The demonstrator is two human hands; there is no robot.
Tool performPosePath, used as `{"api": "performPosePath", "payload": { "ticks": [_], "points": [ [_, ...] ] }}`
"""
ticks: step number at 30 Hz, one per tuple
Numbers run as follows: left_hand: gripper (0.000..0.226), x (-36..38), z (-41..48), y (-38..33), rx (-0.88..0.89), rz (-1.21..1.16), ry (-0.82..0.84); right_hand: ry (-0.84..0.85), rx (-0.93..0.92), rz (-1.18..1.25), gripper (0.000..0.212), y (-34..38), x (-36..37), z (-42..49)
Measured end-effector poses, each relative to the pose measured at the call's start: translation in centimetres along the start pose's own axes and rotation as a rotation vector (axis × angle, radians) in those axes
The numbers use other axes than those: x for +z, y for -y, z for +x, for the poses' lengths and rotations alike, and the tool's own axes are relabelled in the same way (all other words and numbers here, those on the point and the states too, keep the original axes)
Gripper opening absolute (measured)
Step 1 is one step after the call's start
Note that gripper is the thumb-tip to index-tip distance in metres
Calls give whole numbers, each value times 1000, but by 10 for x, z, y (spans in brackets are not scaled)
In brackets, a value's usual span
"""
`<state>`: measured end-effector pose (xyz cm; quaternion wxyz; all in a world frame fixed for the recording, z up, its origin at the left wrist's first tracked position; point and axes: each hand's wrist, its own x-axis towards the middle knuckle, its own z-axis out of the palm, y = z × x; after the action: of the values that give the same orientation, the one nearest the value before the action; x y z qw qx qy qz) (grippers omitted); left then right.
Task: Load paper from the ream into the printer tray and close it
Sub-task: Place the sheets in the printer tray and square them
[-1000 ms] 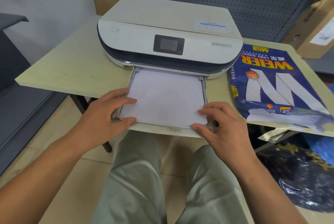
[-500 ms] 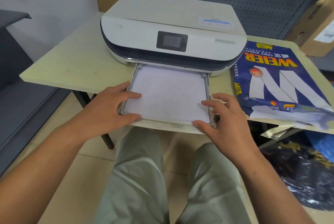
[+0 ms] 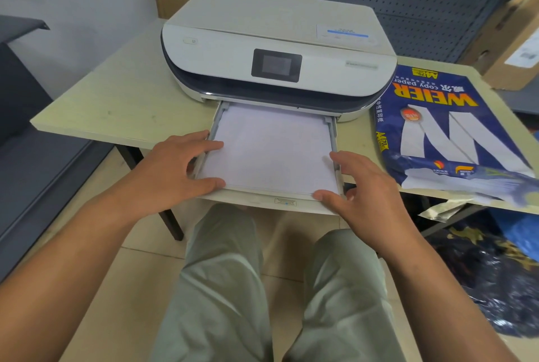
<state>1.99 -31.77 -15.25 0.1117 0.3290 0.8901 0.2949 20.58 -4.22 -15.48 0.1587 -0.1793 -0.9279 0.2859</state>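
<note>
Our left hand (image 3: 172, 169) sits at the near left corner of the paper tray (image 3: 285, 202), its grip clamped on the tray's left wall: the thumb presses along the front edge and the index finger lies over the side rail onto the sheets. Our right hand (image 3: 364, 186) mirrors it at the near right corner, its grip closed on the right wall, thumb at the front lip and fingers resting on the rail.

Between the hands lies the stack of white paper (image 3: 271, 148), flat in the tray and squared against both rails. The tray stands pulled out from the front of the white printer (image 3: 271, 40), with its near end overhanging the edge of the tabletop (image 3: 122, 99) above our knees. A small mark sits at the middle of the tray's front lip; we cannot read it.

The printer carries a dark screen (image 3: 276, 65) in the middle of its front, a power button at the left, and a sticker with a blue bar on its lid, its print too small to read.

Just right of the printer lies the opened blue ream wrapper (image 3: 446, 131), upside down to us, reading "WEIER" and "copy paper", with a large white W, Chinese characters, and a yellow tag with "70".
</note>
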Motion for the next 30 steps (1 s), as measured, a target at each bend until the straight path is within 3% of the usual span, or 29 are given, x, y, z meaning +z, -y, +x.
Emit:
{"api": "performPosePath", "payload": {
  "ticks": [19,30],
  "points": [
    [74,2,-1,5,31,6,-47,-61,8,64,60,-7,8,3],
    [70,10,-5,-1,41,10,-35,28,-47,-2,64,-11,6,-1]
  ]
}}
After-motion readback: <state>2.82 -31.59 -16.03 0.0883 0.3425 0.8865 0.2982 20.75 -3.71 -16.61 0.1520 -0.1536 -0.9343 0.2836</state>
